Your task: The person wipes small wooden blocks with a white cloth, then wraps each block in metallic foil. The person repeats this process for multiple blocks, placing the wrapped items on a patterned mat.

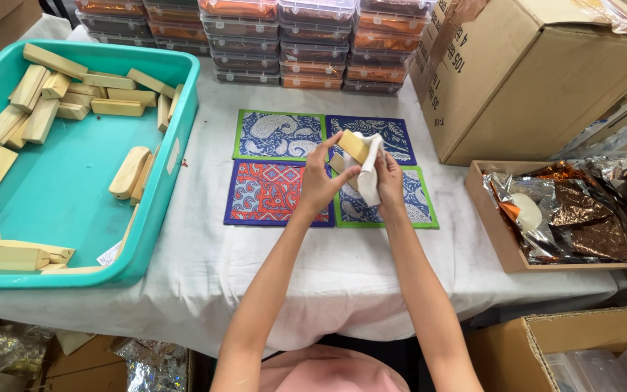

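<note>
My left hand (318, 180) grips a small wooden block (353, 145) between thumb and fingers, above the middle of the table. My right hand (389, 176) holds a white cloth (370, 170) wrapped against the block's right side. Both hands hover over four patterned fabric mats (277, 136): two blue ones with green borders, a red and blue one, and a dark blue one. Part of the lower right mat is hidden behind my hands.
A teal plastic tub (175, 156) at the left holds several wooden blocks (128, 171). Stacked clear lidded containers (313, 43) line the back. A large cardboard box (531, 80) stands at the right, and a shallow box of crumpled foil wrappers (575, 218) beside it. A white cloth covers the table (342, 268).
</note>
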